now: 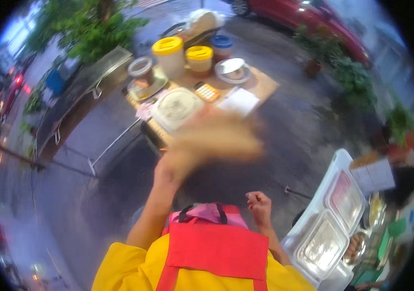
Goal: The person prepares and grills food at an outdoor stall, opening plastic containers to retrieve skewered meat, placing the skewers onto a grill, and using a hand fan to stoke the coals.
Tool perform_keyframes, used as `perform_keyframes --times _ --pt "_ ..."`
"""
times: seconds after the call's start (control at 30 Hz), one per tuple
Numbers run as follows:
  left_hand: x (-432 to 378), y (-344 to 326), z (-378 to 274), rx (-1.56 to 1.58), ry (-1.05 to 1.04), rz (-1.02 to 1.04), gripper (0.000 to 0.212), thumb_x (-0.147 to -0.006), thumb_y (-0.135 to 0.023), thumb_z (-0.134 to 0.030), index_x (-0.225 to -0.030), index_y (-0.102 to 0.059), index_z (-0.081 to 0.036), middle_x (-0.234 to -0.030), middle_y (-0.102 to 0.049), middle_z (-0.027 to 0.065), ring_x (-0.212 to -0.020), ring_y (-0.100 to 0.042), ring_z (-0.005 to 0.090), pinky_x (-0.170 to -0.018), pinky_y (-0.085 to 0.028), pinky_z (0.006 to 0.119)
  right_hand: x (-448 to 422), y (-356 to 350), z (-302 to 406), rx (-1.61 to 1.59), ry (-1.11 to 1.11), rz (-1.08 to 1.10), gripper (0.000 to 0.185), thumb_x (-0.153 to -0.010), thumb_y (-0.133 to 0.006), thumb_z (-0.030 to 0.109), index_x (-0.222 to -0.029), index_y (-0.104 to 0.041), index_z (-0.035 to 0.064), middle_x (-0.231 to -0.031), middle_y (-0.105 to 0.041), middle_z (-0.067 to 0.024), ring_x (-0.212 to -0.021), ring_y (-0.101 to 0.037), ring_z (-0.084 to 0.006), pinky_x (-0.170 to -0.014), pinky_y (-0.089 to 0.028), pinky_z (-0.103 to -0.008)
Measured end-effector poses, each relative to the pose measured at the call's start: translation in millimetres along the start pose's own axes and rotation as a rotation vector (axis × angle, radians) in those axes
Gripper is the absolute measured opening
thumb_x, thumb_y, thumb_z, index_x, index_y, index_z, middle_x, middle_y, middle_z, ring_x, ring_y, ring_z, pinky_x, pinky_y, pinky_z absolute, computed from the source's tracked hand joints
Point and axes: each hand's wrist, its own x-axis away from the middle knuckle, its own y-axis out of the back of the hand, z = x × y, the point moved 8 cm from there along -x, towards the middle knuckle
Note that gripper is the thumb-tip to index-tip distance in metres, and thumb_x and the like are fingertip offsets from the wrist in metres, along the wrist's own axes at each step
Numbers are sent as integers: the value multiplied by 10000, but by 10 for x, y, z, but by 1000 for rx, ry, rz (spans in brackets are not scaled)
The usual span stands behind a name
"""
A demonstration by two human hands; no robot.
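Observation:
My left hand (166, 169) reaches forward over the near end of a wooden table (267, 82), gripping a tan, flat-looking thing (221, 142). Motion blur hides what that thing is. It covers part of the table's near edge. Just beyond it is a white plastic container with a round-marked lid (178, 103). To that container's right lie an orange calculator (207, 91) and some white paper (239, 100). My right hand (259, 204) hangs at my waist, fingers curled in, with nothing seen in it.
Yellow-lidded tubs (168, 60) and a blue-lidded jar (222, 49) stand at the table's far side, near a covered bowl (233, 71). At my right is a light-coloured stand with clear-lidded trays (323, 238). A dark bench (79, 98) stands left; potted plants (356, 83) stand right.

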Motion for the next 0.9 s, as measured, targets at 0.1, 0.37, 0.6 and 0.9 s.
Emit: perform_keyframes --times 0.1,0.37,0.6,0.9 --pt "136 625 -84 549 160 -355 146 -895 -540 -109 -974 -588 4 -962 -627 93 -891 -608 150 -812 -524 252 -298 -190 205 42 1 76 143 -859 -593 150 -840 -647 18 -672 -581 0 -591 -509 -41 -509 -399 -187" --pt "832 2329 -540 664 -198 -797 164 -832 -619 -58 -958 -584 41 -943 -633 118 -835 -633 167 -721 -568 219 -619 -787 392 95 80 298 129 -859 -595 139 -850 -651 23 -684 -580 13 -569 -504 -47 -496 -408 -197" --pt "957 2709 -686 713 -232 -893 138 -843 -601 -49 -947 -572 37 -921 -629 117 -807 -633 178 -715 -566 223 -628 -1350 548 120 72 476 137 -854 -604 148 -845 -653 21 -660 -575 9 -540 -496 -53 -488 -395 -196" --pt "263 3222 -882 659 -203 -835 146 -836 -614 -63 -962 -575 0 -954 -632 121 -842 -635 183 -757 -559 253 -452 -2564 567 196 36 677 153 -848 -605 164 -830 -659 22 -639 -573 16 -552 -495 -53 -507 -396 -205"
